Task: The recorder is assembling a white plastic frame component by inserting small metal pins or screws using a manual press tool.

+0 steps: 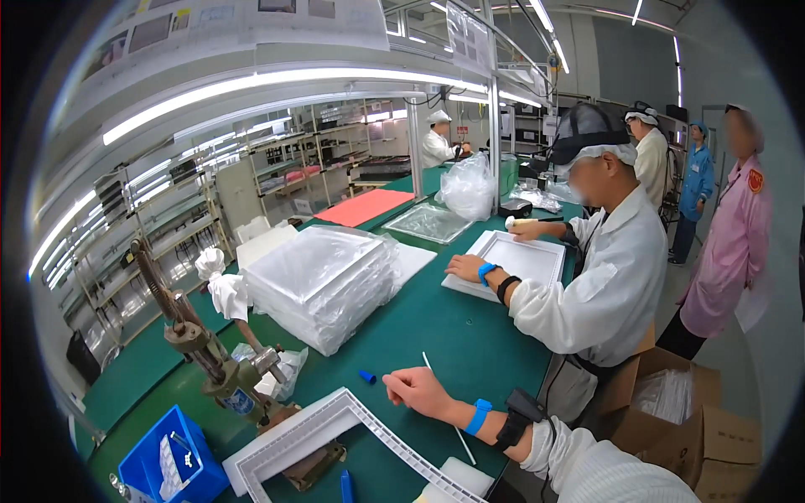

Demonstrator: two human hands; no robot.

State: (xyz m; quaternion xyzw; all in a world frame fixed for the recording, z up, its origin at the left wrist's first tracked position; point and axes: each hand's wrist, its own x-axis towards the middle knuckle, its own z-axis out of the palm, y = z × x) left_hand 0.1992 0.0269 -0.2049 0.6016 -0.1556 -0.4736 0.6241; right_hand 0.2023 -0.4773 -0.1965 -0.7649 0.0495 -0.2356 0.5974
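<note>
My right hand [417, 392] reaches in from the lower right and hovers over or rests on the green table, its fingers curled closed. What they hold, if anything, is hidden. A thin white stick [464, 444] passes behind the hand and shows on both sides of it. Just left of the fingers lies a small blue cap [366, 376]. Below the hand is a white rectangular frame [352, 407] with a slotted inner edge, its near part cut off by the picture. Inside its opening lies a blue pen-like piece [346, 486]. My left hand is out of view.
A hand press [222, 369] stands left of the frame, beside a blue bin [172, 457] with small white parts. Plastic-wrapped panels [323, 281] are stacked beyond. To the right a co-worker [616, 243] handles another white frame [520, 256]; cardboard boxes [713, 453] stand below.
</note>
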